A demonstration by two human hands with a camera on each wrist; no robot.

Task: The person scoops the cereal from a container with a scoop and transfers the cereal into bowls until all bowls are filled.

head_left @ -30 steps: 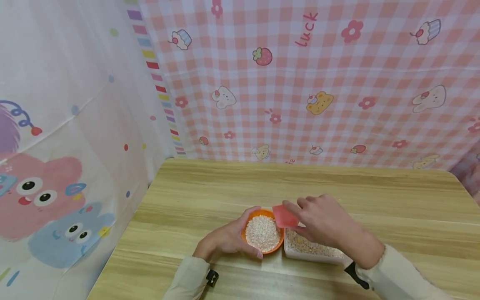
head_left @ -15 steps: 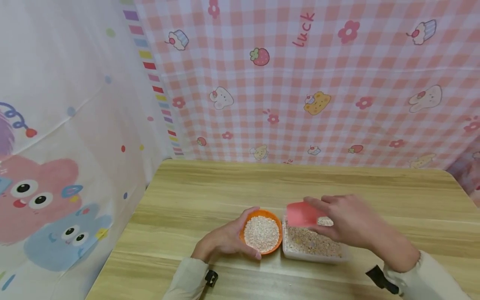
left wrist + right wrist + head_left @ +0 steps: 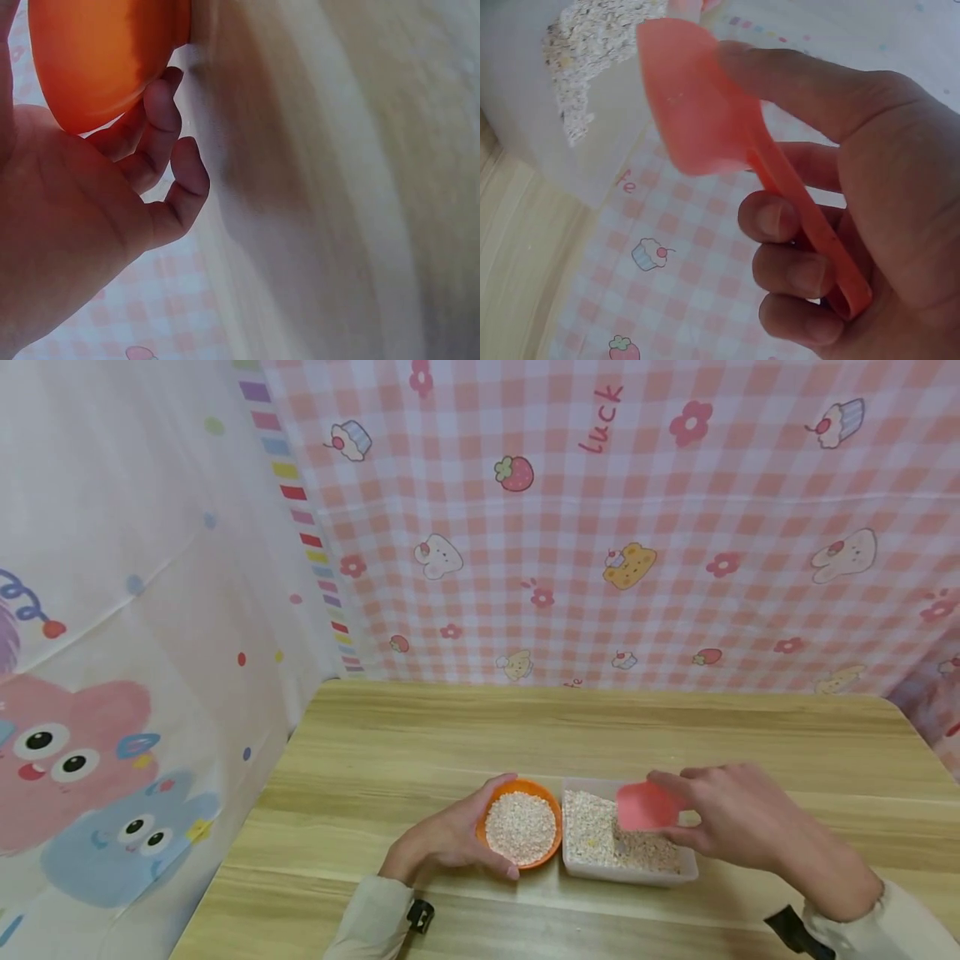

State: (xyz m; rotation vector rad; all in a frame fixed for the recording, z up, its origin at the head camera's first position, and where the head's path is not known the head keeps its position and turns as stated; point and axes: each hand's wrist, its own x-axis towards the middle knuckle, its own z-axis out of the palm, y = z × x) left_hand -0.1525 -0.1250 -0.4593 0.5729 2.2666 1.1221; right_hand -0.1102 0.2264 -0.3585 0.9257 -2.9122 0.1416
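Observation:
My left hand [image 3: 448,839] cups the side of an orange bowl [image 3: 556,806], thumb at the near rim and fingers round the far side. Pale oat-like flakes [image 3: 522,827] fill the bowl. In the left wrist view, curled fingers [image 3: 161,120] lie against the smooth outside of the bowl [image 3: 97,60]. My right hand [image 3: 738,818] grips a pink plastic scoop [image 3: 647,807] over a clear rectangular container [image 3: 637,877] of mixed flakes. The right wrist view shows fingers wrapped round the handle and the thumb on the head of the scoop [image 3: 697,97].
The bowl and the container stand side by side on a wood-grain table [image 3: 420,727]. A pink checked cloth [image 3: 570,527] hangs behind its far edge. On the left hangs a white cloth [image 3: 150,635] with cartoon figures.
My right hand has carried the scoop rightward from the rim of the bowl to over the container, uncovering more of the flakes there. My left hand keeps its hold on the bowl.

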